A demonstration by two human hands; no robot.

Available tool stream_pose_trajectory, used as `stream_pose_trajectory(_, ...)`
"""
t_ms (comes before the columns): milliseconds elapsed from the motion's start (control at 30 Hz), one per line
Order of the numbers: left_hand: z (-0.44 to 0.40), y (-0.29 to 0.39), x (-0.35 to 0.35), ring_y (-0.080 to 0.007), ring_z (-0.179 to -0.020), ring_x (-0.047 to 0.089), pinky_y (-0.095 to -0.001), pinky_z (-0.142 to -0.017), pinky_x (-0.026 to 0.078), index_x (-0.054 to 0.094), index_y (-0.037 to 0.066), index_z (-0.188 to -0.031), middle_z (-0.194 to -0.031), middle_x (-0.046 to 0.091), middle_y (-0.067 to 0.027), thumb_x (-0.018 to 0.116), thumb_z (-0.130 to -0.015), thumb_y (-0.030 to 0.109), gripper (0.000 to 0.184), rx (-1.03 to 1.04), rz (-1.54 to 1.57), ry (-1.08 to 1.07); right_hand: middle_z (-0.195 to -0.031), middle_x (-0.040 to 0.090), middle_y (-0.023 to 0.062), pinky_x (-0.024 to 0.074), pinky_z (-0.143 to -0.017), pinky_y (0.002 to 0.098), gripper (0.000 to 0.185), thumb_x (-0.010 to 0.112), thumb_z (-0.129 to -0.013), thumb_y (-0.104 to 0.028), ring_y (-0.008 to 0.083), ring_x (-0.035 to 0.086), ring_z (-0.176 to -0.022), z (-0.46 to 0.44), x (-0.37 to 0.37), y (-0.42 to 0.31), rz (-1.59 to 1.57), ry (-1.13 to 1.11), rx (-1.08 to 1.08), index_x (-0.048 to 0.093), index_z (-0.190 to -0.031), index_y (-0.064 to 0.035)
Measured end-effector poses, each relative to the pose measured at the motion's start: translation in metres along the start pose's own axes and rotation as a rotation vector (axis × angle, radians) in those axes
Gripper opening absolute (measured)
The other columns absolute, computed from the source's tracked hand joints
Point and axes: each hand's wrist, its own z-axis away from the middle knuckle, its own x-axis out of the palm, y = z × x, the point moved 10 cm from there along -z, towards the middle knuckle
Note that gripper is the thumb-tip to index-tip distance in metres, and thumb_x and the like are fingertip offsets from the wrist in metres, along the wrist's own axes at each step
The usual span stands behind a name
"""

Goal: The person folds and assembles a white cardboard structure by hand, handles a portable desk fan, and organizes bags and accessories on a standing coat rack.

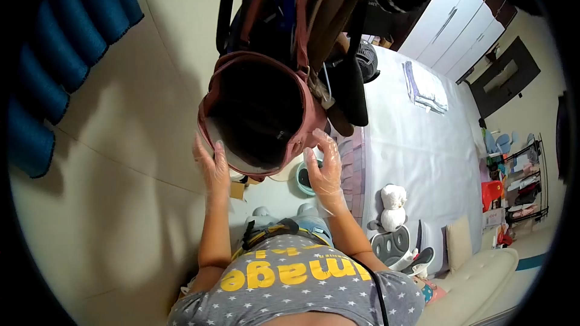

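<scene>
A dusty-pink handbag [312, 107] hangs by its handles with its mouth open toward me, showing a dark inside. Both my hands wear clear plastic gloves. My left hand [214, 166] is at the bag's left edge, the rim between thumb and fingers. On the other side my right hand [326, 166] has its thumb and fingers curved apart, close to the lower right of the bag; whether the fingertips touch it I cannot tell. Behind and above the handbag hang several dark and brown bags or straps [338, 12], partly hidden.
To the right is a bed [417, 145] with folded cloth [428, 87], a white plush toy [394, 205] and a grey-and-white device [396, 247]. A teal basin [304, 179] stands on the floor below. Blue curtain [66, 42] hangs at left; a loaded rack [525, 178] stands far right.
</scene>
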Motion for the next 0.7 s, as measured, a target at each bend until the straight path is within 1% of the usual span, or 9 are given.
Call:
stream_pose_trajectory(67,0.011,0.051,-0.017,-0.043,-0.13,0.027,-0.0502,-0.107,0.023,0.03,-0.001,-0.137,-0.14,0.029,-0.0272,0.053,-0.091,0.032,0.062,0.251,-0.175,0.13,-0.111,0.056,0.0196,0.0416,-0.091,0.0398,0.031,0.058,-0.082,-0.008,0.0352,0.054,-0.103,0.005,-0.004,0.007,-0.009,0.013,0.017,0.054,-0.112,0.0008)
stream_pose_trajectory(100,0.015,0.063,-0.019,-0.043,-0.13,0.027,-0.0502,-0.107,0.023,0.03,-0.001,-0.137,-0.14,0.029,-0.0272,0.053,-0.091,0.032,0.062,0.252,-0.179,0.127,-0.107,0.058,0.0189,0.0426,-0.089,0.0395,0.028,0.057,-0.081,-0.006,0.0349,0.055,-0.1,0.006,-0.007,0.011,-0.019,0.027,0.03,0.055,-0.109,0.0005)
stream_pose_trajectory(167,0.027,0.098,-0.018,-0.0433,-0.128,0.03,-0.0526,-0.105,0.024,0.037,0.002,-0.134,-0.139,0.031,-0.025,0.057,-0.085,0.018,0.056,0.384,-0.351,0.142,-0.102,0.059,0.0177,0.0436,-0.086,0.039,0.025,0.056,-0.081,-0.004,0.0341,0.056,-0.096,0.007,-0.011,0.014,-0.02,0.04,0.026,0.056,-0.105,0.0003)
stream_pose_trajectory(200,0.031,0.108,-0.016,-0.0433,-0.128,0.03,-0.0526,-0.105,0.024,0.037,0.002,-0.134,-0.139,0.031,-0.025,0.057,-0.085,0.018,0.056,0.389,-0.354,0.142,-0.097,0.06,0.0165,0.0447,-0.083,0.0385,0.021,0.055,-0.081,-0.002,0.0334,0.057,-0.092,0.007,-0.014,0.014,-0.018,0.053,0.017,0.058,-0.102,0.0001)
stream_pose_trajectory(300,0.051,0.151,0.0,-0.0372,-0.13,0.031,-0.0492,-0.107,0.025,0.047,0.005,-0.125,-0.137,0.038,-0.0176,0.057,-0.081,0.005,0.046,0.619,-0.308,0.076,-0.091,0.061,0.015,0.046,-0.077,0.0377,0.015,0.053,-0.082,-0.002,0.0319,0.059,-0.085,0.003,-0.026,0.011,-0.02,0.075,-0.005,0.059,-0.096,-0.0002)
stream_pose_trajectory(367,0.066,0.173,0.021,-0.0342,-0.126,0.038,-0.0489,-0.107,0.027,0.054,0.004,-0.115,-0.13,0.046,-0.0137,0.054,-0.079,0.001,0.036,0.778,-0.223,-0.071,-0.089,0.062,0.0147,0.046,-0.075,0.0376,0.013,0.053,-0.083,-0.002,0.0314,0.059,-0.083,0.002,-0.033,0.018,-0.046,0.08,0.009,0.06,-0.095,-0.0005)
stream_pose_trajectory(433,0.075,0.193,0.034,-0.033,-0.114,0.05,-0.0482,-0.101,0.037,0.058,0.004,-0.106,-0.116,0.057,-0.0119,0.054,-0.078,-0.001,0.028,0.868,-0.122,-0.067,-0.087,0.062,0.0144,0.046,-0.073,0.0376,0.012,0.053,-0.084,-0.003,0.0309,0.059,-0.081,0.002,-0.04,0.033,-0.073,0.074,0.021,0.06,-0.093,-0.0008)
stream_pose_trajectory(500,0.082,0.207,0.054,-0.0322,-0.11,0.053,-0.047,-0.097,0.041,0.059,0.004,-0.104,-0.11,0.059,-0.0109,0.055,-0.078,-0.001,0.027,0.905,-0.051,-0.13,-0.073,0.06,0.0079,0.0449,-0.062,0.0283,0.013,0.052,-0.09,-0.008,0.0174,0.057,-0.065,0.003,-0.053,0.048,-0.104,0.121,-0.046,0.061,-0.084,0.0001)
stream_pose_trajectory(700,0.091,0.263,0.097,-0.0313,-0.099,0.056,-0.0397,-0.085,0.047,0.061,0.003,-0.102,-0.108,0.06,-0.011,0.058,-0.08,0.002,0.022,0.838,-0.204,0.065,-0.06,0.056,0.008,0.0422,-0.052,0.0265,0.022,0.051,-0.092,-0.011,0.0149,0.053,-0.052,-0.014,-0.103,0.112,-0.247,-0.038,0.084,0.061,-0.077,0.0015)
